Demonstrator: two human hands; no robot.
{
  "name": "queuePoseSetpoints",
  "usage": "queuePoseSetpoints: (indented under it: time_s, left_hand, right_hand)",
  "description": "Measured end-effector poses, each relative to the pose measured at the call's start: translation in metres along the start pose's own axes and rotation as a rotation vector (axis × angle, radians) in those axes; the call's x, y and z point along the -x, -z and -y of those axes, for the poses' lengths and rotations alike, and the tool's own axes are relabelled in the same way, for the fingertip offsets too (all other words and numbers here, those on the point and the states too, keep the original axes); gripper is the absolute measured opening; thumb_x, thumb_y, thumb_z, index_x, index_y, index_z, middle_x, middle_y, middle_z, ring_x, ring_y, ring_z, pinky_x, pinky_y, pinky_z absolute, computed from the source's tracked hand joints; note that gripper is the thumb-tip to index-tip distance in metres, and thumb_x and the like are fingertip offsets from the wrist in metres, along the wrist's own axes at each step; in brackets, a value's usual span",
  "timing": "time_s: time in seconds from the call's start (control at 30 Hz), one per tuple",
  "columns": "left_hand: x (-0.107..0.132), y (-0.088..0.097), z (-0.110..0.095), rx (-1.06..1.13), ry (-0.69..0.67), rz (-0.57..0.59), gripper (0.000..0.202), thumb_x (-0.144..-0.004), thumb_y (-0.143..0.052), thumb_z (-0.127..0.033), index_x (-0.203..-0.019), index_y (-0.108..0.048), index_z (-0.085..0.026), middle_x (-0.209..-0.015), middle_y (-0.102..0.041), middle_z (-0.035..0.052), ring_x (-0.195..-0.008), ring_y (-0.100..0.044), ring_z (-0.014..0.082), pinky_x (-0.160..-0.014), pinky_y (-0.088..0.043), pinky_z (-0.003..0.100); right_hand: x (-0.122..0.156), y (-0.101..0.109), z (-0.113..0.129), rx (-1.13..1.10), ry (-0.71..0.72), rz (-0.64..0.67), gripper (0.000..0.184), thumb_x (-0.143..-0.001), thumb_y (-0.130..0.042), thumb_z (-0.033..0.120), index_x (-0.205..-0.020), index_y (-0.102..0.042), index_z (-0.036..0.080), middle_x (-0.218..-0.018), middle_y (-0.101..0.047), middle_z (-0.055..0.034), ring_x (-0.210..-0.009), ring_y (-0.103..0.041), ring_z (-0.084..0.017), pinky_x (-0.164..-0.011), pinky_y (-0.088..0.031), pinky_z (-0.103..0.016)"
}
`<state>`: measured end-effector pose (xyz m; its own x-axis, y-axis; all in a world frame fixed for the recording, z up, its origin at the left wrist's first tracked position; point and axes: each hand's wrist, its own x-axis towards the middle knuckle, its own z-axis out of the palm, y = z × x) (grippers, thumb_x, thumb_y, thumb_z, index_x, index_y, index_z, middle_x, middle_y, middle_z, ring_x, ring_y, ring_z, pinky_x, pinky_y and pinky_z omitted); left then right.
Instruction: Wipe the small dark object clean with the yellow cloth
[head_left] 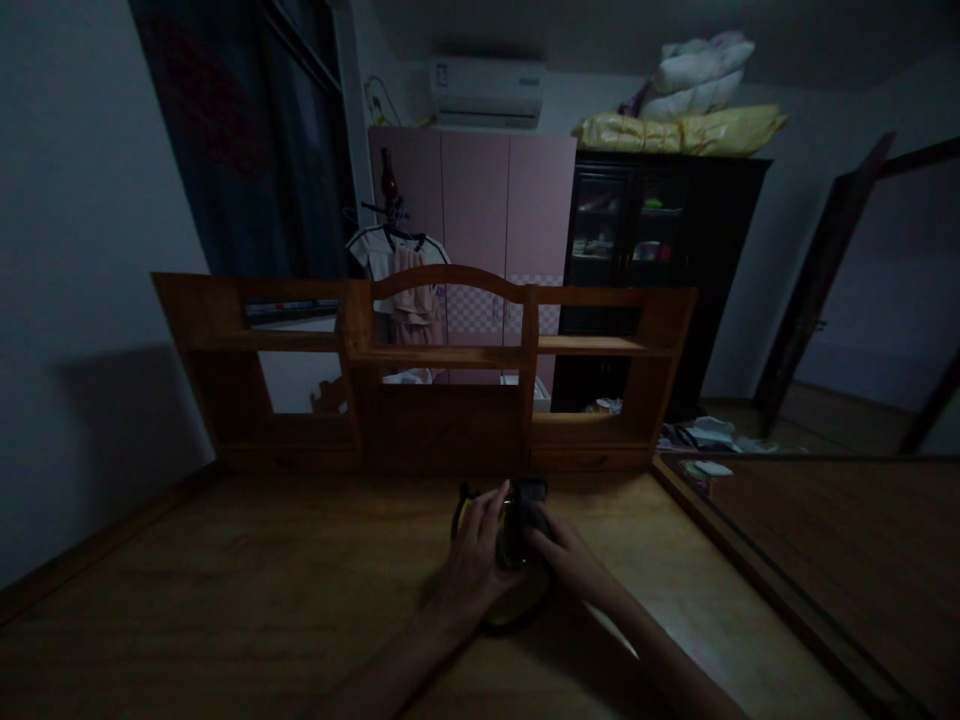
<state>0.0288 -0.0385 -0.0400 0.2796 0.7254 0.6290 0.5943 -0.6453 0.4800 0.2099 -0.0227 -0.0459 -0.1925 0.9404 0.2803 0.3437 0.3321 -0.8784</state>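
A dark camera with a black-and-yellow strap is between my two hands, just above or on the wooden surface. My left hand grips its left side, fingers pointing forward over it. On the other side, my right hand has its fingers around the dark right part. The strap loops out beneath my wrists onto the wood, and another piece of it curves out at the left. Dim light and my fingers hide much of the camera's detail.
The pale wooden surface ends in a wooden shelf unit at the back. A raised wooden edge runs along the right. Farther off are a pink wardrobe, a dark cabinet and a door.
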Motion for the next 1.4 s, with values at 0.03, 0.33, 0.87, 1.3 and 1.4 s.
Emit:
queuePoseSetpoints:
  time_s: [0.03,0.33,0.87,1.3,1.4]
  left_hand:
    - [0.0,0.0,0.001,-0.024,-0.029,-0.004,0.094,-0.074,-0.073,-0.026,-0.148,-0.015,-0.026,-0.138,-0.036,0.0099,-0.128,-0.037,0.0261,-0.107,-0.035,0.044]
    - [-0.001,0.005,-0.003,-0.154,-0.231,0.099,0.089,-0.077,-0.068,-0.021,-0.149,-0.014,-0.023,-0.14,-0.035,0.0121,-0.13,-0.033,0.0271,-0.109,-0.032,0.043]
    - [-0.001,0.003,-0.003,-0.089,-0.184,0.101,0.093,-0.073,-0.068,-0.014,-0.148,-0.014,-0.025,-0.139,-0.035,0.0112,-0.129,-0.035,0.0271,-0.107,-0.035,0.044]
    - [-0.001,0.003,-0.002,-0.022,-0.142,0.092,0.09,-0.075,-0.069,-0.02,-0.148,-0.016,-0.026,-0.137,-0.035,0.0111,-0.127,-0.037,0.0271,-0.106,-0.036,0.044]
    - [-0.001,0.002,-0.001,-0.011,-0.118,0.099,0.092,-0.073,-0.069,-0.019,-0.148,-0.016,-0.027,-0.137,-0.036,0.0104,-0.126,-0.038,0.0267,-0.106,-0.037,0.044]
  right_hand:
    - [-0.001,0.0,-0.002,-0.035,-0.001,0.013,0.049,-0.085,-0.054,0.032,-0.131,-0.05,0.018,-0.132,-0.056,-0.0102,-0.122,-0.051,-0.025,-0.106,-0.038,-0.043]
    - [0.004,-0.005,-0.013,0.114,0.137,-0.053,0.042,-0.085,-0.049,0.026,-0.127,-0.052,0.02,-0.121,-0.062,-0.0093,-0.112,-0.056,-0.026,-0.099,-0.042,-0.046]
    - [0.004,-0.001,-0.001,0.368,0.129,-0.138,0.025,-0.086,-0.048,0.025,-0.102,-0.065,0.015,-0.088,-0.072,-0.0107,-0.078,-0.067,-0.025,-0.068,-0.049,-0.031]
    - [0.003,0.001,0.003,0.283,0.113,-0.132,0.025,-0.082,-0.053,0.028,-0.096,-0.067,0.014,-0.086,-0.072,-0.0084,-0.075,-0.066,-0.023,-0.066,-0.048,-0.03]
    - [-0.002,0.001,0.001,0.137,0.061,-0.091,0.027,-0.077,-0.054,0.025,-0.098,-0.067,0.013,-0.09,-0.072,-0.0079,-0.082,-0.065,-0.024,-0.073,-0.05,-0.032]
